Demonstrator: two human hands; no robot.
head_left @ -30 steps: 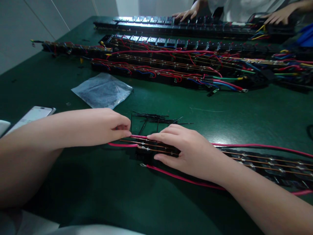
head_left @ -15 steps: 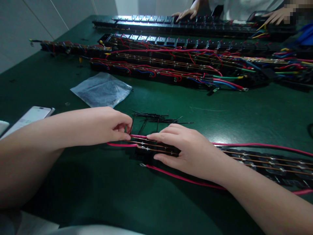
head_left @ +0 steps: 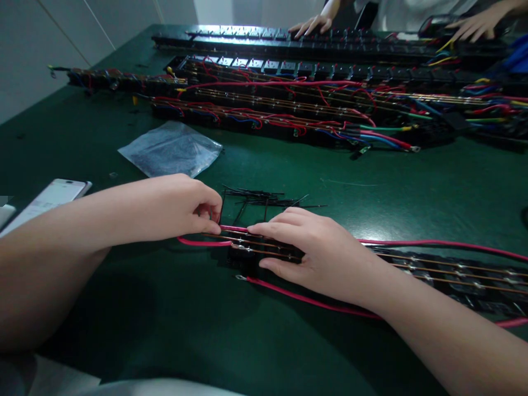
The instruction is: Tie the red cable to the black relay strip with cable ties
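Note:
Thumb and fingertips of my left hand [head_left: 192,206] are pinched on a red wire [head_left: 234,227] at the left end of a long black strip [head_left: 449,283] with bare copper rods. The red wire loops back toward the strip's end. My right hand [head_left: 315,242] grips across the strip, its thumb on the near side and its fingers along the wire on the far side. Black cable ties [head_left: 264,196] lie in a loose pile just beyond, and a thin tie [head_left: 266,210] stands up beside the strip. Another red wire [head_left: 297,297] with a metal ring lug lies in front.
A clear plastic bag [head_left: 171,149] lies beyond my left hand, and a phone [head_left: 61,195] is at the left. Several wired strips [head_left: 256,118] stretch across the far side of the green table [head_left: 185,330]. Another person's hands [head_left: 311,26] rest on the farthest strip.
My left hand has shifted very slightly upward, still pinching the red wire. My right hand holds its place on the strip. The other person's hands have barely moved.

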